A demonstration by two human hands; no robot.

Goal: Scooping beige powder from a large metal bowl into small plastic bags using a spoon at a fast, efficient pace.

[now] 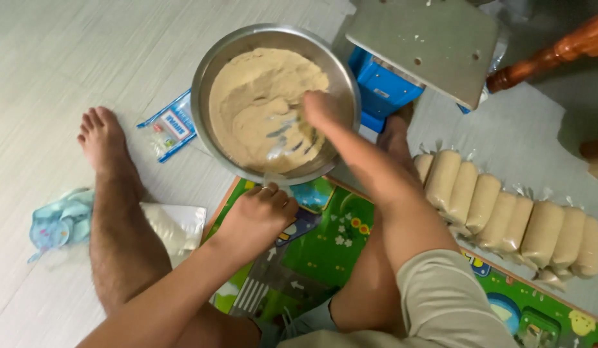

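A large steel bowl [212, 71] of tan powder [254, 96] sits on the floor between my legs. My right hand [321, 108] reaches into the bowl at its right side, fingers curled in the powder, apparently around a scoop that is mostly hidden. My left hand [260, 216] is at the bowl's near rim, fingers closed around the mouth of a small clear plastic bag [275, 179], held just under the rim. What the right hand holds is unclear.
A row of several filled clear bags of the same powder [505, 212] lies at right on a colourful play mat [324, 251]. A blue scale with a grey platform [421, 42] stands behind the bowl. A packet of empty bags [173, 125], a blue cloth [57, 222] and a wooden furniture leg [557, 51] are around.
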